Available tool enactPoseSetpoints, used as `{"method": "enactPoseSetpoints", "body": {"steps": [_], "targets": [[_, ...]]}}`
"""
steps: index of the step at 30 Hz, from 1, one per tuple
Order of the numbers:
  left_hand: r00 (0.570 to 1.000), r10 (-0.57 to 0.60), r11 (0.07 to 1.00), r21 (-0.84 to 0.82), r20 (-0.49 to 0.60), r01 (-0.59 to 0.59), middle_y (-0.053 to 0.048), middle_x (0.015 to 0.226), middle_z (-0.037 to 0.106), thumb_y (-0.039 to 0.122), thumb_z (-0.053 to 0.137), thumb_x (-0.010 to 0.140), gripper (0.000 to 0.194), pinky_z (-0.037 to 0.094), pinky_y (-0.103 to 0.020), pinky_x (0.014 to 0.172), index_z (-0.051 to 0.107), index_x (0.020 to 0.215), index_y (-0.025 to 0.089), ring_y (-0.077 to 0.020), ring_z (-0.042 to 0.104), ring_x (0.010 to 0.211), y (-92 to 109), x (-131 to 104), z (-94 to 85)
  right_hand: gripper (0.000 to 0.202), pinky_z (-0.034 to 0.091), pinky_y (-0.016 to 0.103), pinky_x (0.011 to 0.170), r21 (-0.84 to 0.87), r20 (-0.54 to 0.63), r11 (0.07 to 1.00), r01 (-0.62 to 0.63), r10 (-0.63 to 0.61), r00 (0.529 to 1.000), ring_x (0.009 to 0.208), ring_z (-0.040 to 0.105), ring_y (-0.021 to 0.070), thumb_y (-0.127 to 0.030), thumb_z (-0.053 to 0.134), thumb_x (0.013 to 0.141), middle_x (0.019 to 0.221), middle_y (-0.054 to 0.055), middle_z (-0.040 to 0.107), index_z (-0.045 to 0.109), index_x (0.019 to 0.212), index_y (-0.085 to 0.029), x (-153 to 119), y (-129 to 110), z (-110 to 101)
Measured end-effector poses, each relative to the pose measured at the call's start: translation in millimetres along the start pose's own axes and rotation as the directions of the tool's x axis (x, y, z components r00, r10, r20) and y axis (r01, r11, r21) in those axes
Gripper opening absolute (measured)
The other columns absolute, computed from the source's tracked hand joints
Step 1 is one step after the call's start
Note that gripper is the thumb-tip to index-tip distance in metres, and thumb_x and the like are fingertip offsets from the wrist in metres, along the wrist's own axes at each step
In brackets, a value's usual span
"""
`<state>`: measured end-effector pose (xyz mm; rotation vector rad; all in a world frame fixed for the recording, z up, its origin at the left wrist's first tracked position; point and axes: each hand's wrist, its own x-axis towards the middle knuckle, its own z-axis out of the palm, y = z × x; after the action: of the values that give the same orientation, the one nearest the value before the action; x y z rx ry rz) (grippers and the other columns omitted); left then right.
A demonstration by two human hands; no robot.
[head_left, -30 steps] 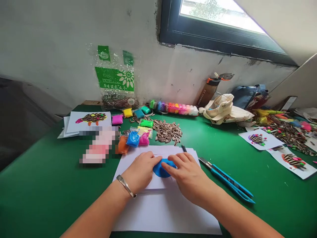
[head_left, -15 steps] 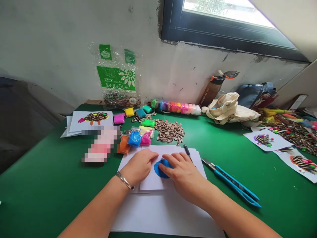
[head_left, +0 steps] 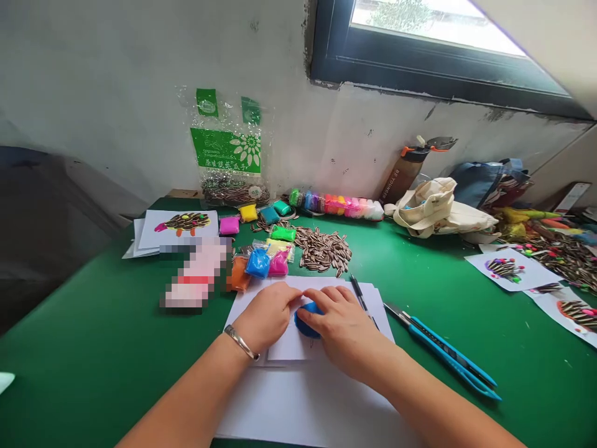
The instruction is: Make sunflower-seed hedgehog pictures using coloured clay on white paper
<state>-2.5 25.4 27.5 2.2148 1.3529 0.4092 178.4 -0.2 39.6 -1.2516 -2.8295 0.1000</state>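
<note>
A flattened round piece of blue clay lies on a small white sheet, on top of larger white paper. My right hand rests over the clay's right side with its fingers apart, thumb and fingertips touching the clay. At the clay's upper left is my left hand, its fingers bent together and the tips near the right fingertips. What the left fingers pinch, if anything, is hidden. A black pen lies on the paper beyond my right hand.
Clay packets and a pile of sunflower seeds lie behind the paper. A blue cutter and tweezers lie to the right. Finished pictures are at left, others at right. A bottle stands by the wall.
The view has shifted slightly, so the scene sits a little further right and lower. The fingertips of both hands are closer together at the clay's upper edge.
</note>
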Motion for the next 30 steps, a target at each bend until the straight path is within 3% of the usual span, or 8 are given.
{"method": "enactPoseSetpoints", "body": {"steps": [4, 12, 19, 23, 27, 30], "targets": [[1.000, -0.017, 1.000, -0.001, -0.020, 0.017, -0.005, 0.086, 0.066, 0.008, 0.042, 0.084, 0.028, 0.042, -0.026, 0.070, 0.067, 0.092, 0.017, -0.0176, 0.057, 0.080, 0.8, 0.3, 0.0, 0.033, 0.033, 0.042, 0.088, 0.015, -0.008, 1.000, -0.003, 0.004, 1.000, 0.101, 0.046, 0.0250, -0.019, 0.049, 0.086, 0.124, 0.005, 0.054, 0.057, 0.117, -0.028, -0.1, -0.4, 2.1], [1.000, -0.014, 1.000, -0.002, -0.027, 0.013, -0.005, 0.086, 0.066, 0.012, 0.041, 0.087, 0.028, 0.044, -0.025, 0.071, 0.068, 0.093, 0.018, -0.0165, 0.058, 0.079, 2.0, 0.5, 0.2, 0.032, 0.031, 0.041, 0.092, 0.021, -0.053, 1.000, 0.018, -0.017, 0.998, 0.103, 0.046, 0.0242, -0.016, 0.053, 0.083, 0.116, 0.007, 0.058, 0.060, 0.112, -0.025, 1.5, 1.1, 2.3], [0.999, 0.005, 1.000, 0.014, -0.036, -0.005, -0.006, 0.090, 0.066, 0.010, 0.039, 0.086, 0.031, 0.045, -0.027, 0.076, 0.067, 0.095, 0.018, -0.0174, 0.058, 0.084, 1.3, 1.2, 1.4, 0.036, 0.036, 0.035, 0.082, 0.139, -0.163, 0.988, -0.066, 0.088, 0.983, 0.092, 0.049, 0.0199, -0.009, 0.046, 0.085, 0.110, 0.007, 0.061, 0.057, 0.116, -0.022, -13.7, 9.8, -7.1], [0.999, 0.008, 1.000, 0.022, -0.037, -0.007, -0.006, 0.089, 0.066, 0.008, 0.039, 0.086, 0.031, 0.045, -0.027, 0.075, 0.067, 0.095, 0.018, -0.0170, 0.058, 0.082, 2.5, 0.5, 1.5, 0.030, 0.038, 0.035, 0.082, 0.197, -0.132, 0.979, -0.046, 0.073, 0.989, 0.093, 0.049, 0.0204, -0.013, 0.043, 0.088, 0.109, 0.007, 0.060, 0.059, 0.113, -0.021, -24.0, 14.0, -9.3], [0.999, 0.018, 0.999, 0.031, -0.035, -0.016, -0.006, 0.087, 0.064, 0.012, 0.039, 0.089, 0.029, 0.045, -0.027, 0.073, 0.067, 0.096, 0.017, -0.0172, 0.057, 0.081, 3.9, 0.2, 1.9, 0.039, 0.038, 0.036, 0.084, 0.191, -0.140, 0.976, -0.106, 0.134, 0.981, 0.098, 0.047, 0.0217, -0.005, 0.044, 0.083, 0.116, 0.007, 0.058, 0.059, 0.115, -0.022, -26.2, 18.9, -5.2], [0.999, 0.029, 0.999, 0.043, -0.033, -0.027, -0.006, 0.087, 0.063, 0.012, 0.038, 0.090, 0.029, 0.045, -0.027, 0.075, 0.067, 0.096, 0.017, -0.0169, 0.057, 0.082, 3.6, 0.9, 3.1, 0.043, 0.038, 0.035, 0.084, 0.197, -0.128, 0.977, -0.085, 0.111, 0.986, 0.098, 0.047, 0.0213, -0.003, 0.045, 0.080, 0.114, 0.005, 0.059, 0.060, 0.114, -0.024, -26.2, 22.8, -4.8]]}}
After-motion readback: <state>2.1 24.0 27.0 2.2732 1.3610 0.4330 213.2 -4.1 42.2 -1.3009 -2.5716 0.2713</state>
